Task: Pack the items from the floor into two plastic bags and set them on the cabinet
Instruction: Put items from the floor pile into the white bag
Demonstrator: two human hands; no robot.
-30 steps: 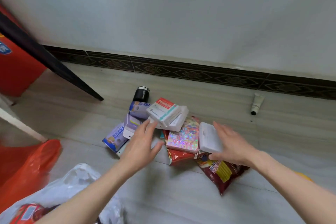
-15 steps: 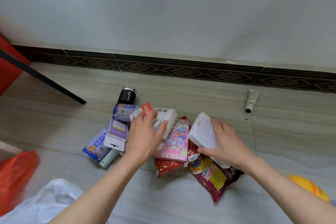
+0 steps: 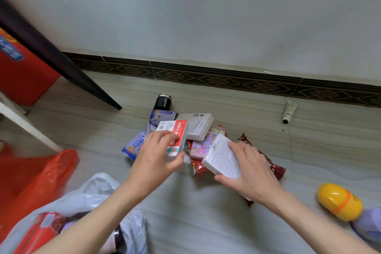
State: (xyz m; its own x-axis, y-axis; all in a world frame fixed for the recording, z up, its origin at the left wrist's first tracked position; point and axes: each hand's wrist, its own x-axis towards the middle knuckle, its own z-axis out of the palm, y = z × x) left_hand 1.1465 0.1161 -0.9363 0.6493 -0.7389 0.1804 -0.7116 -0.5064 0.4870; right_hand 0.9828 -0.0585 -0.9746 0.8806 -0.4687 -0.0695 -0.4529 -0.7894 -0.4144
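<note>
Left hand (image 3: 153, 156): fingers and thumb curled round a red-and-white carton (image 3: 175, 138), thin glossy card, rectangular, lifted off the pile and tilted
Right hand (image 3: 250, 168): thumb under, fingers spread over a flat white box (image 3: 221, 155), matte card with fine grey print on its face, held slanted above the snack bags
Pile on floor: white rectangular box (image 3: 198, 126) lying flat just behind the red-and-white carton; under it a holographic pack (image 3: 203, 144), shiny, multicoloured, flat
Snack bag (image 3: 270, 163): dark red crinkled foil, mostly hidden under the right hand and wrist; a second red foil bag (image 3: 199, 168) pokes out below the holographic pack
Left of pile: blue-and-white soft pouch (image 3: 133, 146), and a purple-blue wrapped pack (image 3: 161, 114) behind it, both partly hidden by the left hand
Black jar (image 3: 162, 101): cylindrical, smooth, dark, with a pale band near the top, at the far edge of the pile
Tube (image 3: 288, 111): white, soft squeeze type, black cap, lying alone near the skirting, well apart from the pile
White plastic bag (image 3: 92, 196): thin, translucent, crumpled, mouth open near the left forearm; a red packet (image 3: 41, 231) shows inside
Red plastic bag (image 3: 41, 177): thin, glossy film, slumped on the floor at far left
Yellow object (image 3: 339, 202): rounded, smooth plastic, orange band round it, low right
Floor (image 3: 206, 212): pale tiles with grey streaked grain; dark patterned skirting (image 3: 226, 80) along the wall
</note>
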